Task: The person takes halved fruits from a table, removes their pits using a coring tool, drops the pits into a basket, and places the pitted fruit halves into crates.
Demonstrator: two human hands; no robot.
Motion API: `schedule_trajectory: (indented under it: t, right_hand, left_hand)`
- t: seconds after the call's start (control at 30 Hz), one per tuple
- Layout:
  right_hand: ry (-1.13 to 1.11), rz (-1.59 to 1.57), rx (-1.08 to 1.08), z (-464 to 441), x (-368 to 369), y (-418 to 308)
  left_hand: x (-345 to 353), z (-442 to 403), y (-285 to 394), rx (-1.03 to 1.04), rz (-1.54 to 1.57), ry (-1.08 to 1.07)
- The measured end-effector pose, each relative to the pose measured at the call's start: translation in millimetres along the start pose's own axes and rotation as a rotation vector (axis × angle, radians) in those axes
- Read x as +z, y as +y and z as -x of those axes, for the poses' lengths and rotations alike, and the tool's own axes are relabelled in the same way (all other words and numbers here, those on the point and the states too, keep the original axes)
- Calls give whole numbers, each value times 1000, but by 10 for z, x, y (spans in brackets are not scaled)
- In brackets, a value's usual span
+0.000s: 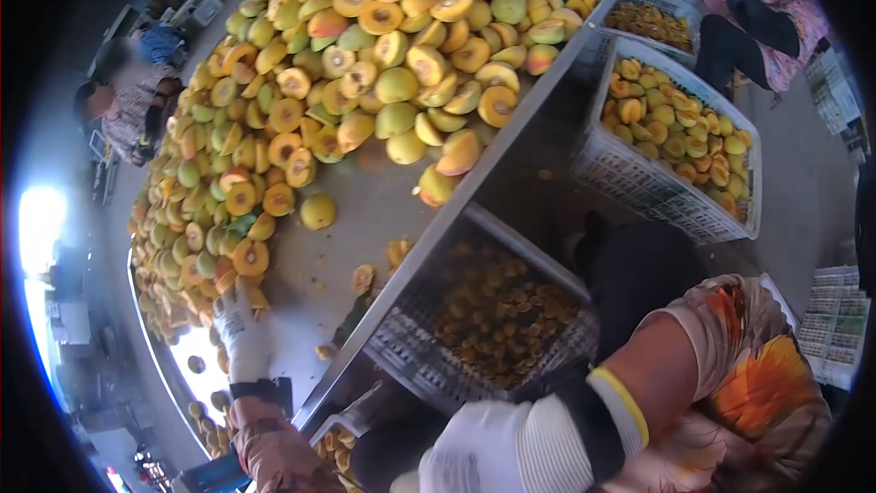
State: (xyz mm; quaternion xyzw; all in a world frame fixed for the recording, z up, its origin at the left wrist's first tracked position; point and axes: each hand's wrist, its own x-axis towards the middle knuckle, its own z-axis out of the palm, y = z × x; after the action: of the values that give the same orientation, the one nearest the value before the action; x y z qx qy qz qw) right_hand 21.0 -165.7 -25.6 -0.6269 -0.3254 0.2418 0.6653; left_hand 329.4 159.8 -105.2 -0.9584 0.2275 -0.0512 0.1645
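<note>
My left hand (239,333), in a white glove with a dark band at the wrist, reaches to the near end of a big heap of yellow peaches (392,82). Its fingers are stretched out against the fruit, beside a halved peach (250,257). Many peaches in the heap are cut in half, some with the pit or its hollow showing; others look whole. Low in the view, before my body, is my right hand (479,452), also white-gloved. I see its back and cuff, but its fingers are mostly cut off by the bottom edge, so any held thing is hidden.
The metal table (365,187) has a raised rim. Below it stands a crate (411,347) with small brown-yellow pieces. To the right are a white crate (630,173) of peach halves and another container (689,14). People sit at the upper right and far left.
</note>
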Motion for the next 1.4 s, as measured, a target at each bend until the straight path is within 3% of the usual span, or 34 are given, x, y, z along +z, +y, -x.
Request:
schedule_trajectory:
  t: [0.03, 0.1, 0.2, 0.3, 0.37, 0.4, 0.43, 0.53, 0.63, 0.67, 0.87, 1.03, 1.4]
  right_hand:
    - [-63, -102, -49, 50, 24, 53]
    - [-183, 42, -28, 54, -196, -214]
    - [-248, 165, -1, 42, -396, -499]
    - [-281, 256, 30, 6, -526, -699]
    - [-228, 343, 87, -11, -577, -758]
    - [-177, 403, 128, -22, -557, -768]
    - [52, 436, 159, 4, -473, -602]
    - [257, 672, -115, -75, -452, -140]
    - [270, 641, 148, -190, -460, -82]
    - [352, 599, 71, -216, -429, 68]
    - [500, 593, 54, -328, -379, 325]
    - [538, 592, 52, -444, -345, 515]
    - [508, 364, 149, -664, -190, 481]
  left_hand:
    - [90, -90, -57, -30, -64, -77]
    - [-28, -97, 31, -99, -113, -112]
    - [-15, 16, -22, -46, -47, 78]
    - [-152, 168, 144, -299, 471, 82]
    - [-215, 332, 203, -322, 704, 195]
    - [-566, 433, 463, -442, 1030, 109]
    - [-897, 538, 768, -552, 1368, 28]
    - [-1043, 815, 1142, -485, 1839, 63]
    - [-1063, 1002, 1510, -507, 2238, 79]
    - [-1070, 1065, 1588, -577, 2386, 23]
    - [-982, 1160, 1911, -411, 2057, 238]
    - [-1157, 1150, 1954, -443, 2099, 259]
    - [-1116, 1181, 2027, -551, 1903, 544]
